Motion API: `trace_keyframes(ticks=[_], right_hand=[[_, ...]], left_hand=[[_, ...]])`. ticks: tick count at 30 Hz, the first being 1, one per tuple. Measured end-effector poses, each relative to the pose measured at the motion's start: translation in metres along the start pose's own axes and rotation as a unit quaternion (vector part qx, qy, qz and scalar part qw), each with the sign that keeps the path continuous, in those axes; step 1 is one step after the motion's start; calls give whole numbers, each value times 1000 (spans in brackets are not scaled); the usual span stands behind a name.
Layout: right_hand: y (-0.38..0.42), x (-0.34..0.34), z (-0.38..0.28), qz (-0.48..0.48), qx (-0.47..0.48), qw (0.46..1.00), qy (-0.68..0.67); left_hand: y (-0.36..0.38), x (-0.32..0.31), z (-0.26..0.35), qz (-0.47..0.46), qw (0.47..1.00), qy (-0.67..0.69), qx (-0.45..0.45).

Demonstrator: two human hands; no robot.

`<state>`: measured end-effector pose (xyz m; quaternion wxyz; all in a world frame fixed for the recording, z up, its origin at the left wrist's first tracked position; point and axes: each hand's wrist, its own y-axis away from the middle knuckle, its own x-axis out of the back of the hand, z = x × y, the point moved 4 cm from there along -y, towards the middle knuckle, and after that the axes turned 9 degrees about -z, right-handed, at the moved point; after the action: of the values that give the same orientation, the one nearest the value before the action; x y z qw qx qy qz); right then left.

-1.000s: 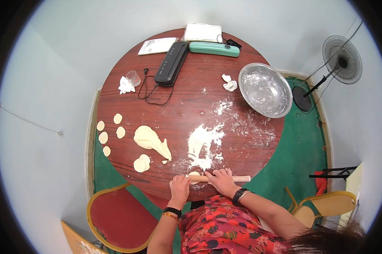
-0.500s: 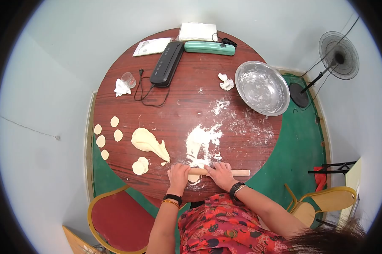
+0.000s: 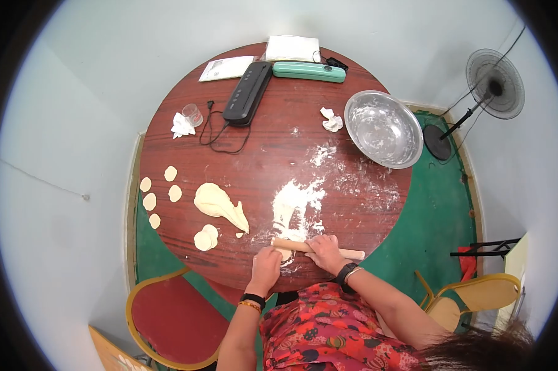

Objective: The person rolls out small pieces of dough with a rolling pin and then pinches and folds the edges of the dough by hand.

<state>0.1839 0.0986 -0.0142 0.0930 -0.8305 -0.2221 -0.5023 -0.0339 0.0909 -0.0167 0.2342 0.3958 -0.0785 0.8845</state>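
One rolling pin point(image 3: 319, 248) at the near table point(image 3: 273, 136) edge, long axis left-right, slightly tilted. Your right hand point(image 3: 324, 251) presses flat on it; your left hand point(image 3: 265, 268) pinches one small dough piece point(image 3: 284, 255) beside it. Four loose discs point(image 3: 158, 195), one stack point(image 3: 206, 238), one dough lump point(image 3: 220, 206), one bowl point(image 3: 383, 128).

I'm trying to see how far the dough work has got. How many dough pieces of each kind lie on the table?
Small flat rounds lying singly at the left edge: 5, e.g.
Stack of rounds: 1, number in it unclear
Large dough lump: 1
Tiny scrap: 1
Piece under the left hand: 1
Total: 9
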Motion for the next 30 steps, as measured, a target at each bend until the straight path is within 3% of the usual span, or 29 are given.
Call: trace_keyframes(ticks=[3, 9, 15, 18, 21, 24, 30], right_hand=[[-2, 1, 3, 18, -22, 1000, 1], [3, 13, 0, 22, -22, 999, -12], [24, 0, -15, -28, 59, 998, 10], [29, -5, -19, -54, 56, 997, 22], [30, 2, -23, -54, 22, 997, 58], [27, 10, -24, -35, -7, 995, 94], [14, 14, -15, -21, -40, 992, 117]], left_hand=[[12, 0, 20, 12, 996, -77, 30], [26, -18, 40, -8, 990, -52, 132], [29, -5, 44, 62, 989, -66, 116], [19, 3, 33, 28, 991, -89, 91], [11, -5, 20, -110, 968, -164, 155], [-4, -6, 18, -154, 952, -161, 208], [-37, 5, 12, -188, 950, -144, 202]])
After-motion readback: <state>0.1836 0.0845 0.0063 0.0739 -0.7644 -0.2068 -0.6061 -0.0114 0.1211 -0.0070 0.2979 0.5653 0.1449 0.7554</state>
